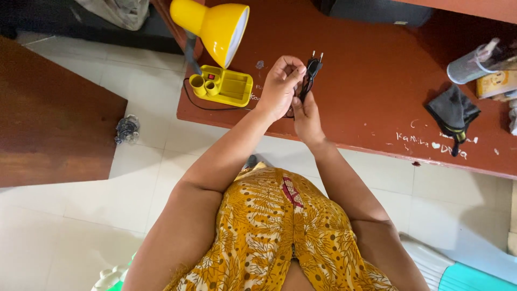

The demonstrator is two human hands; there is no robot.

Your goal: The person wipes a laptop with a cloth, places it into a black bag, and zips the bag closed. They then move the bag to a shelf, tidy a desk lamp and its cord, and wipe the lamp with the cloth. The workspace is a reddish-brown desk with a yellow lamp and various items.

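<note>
A yellow desk lamp (218, 29) stands on a yellow base (229, 86) with a red switch, at the near left corner of the red-brown table (377, 81). Its black cord (196, 102) runs from the base along the table edge toward my hands. My left hand (280, 86) and my right hand (305, 116) are together above the table edge, both closed around the bundled cord. The black two-pin plug (314, 64) sticks up from between them, pins pointing away from me.
A dark grey cloth (452, 113) lies on the table at right. A grey cup (471, 66) and a small box (496, 83) sit at the far right. A dark case (377, 11) is at the back. White chalk scribbles mark the front edge. Another brown table (48, 118) stands left.
</note>
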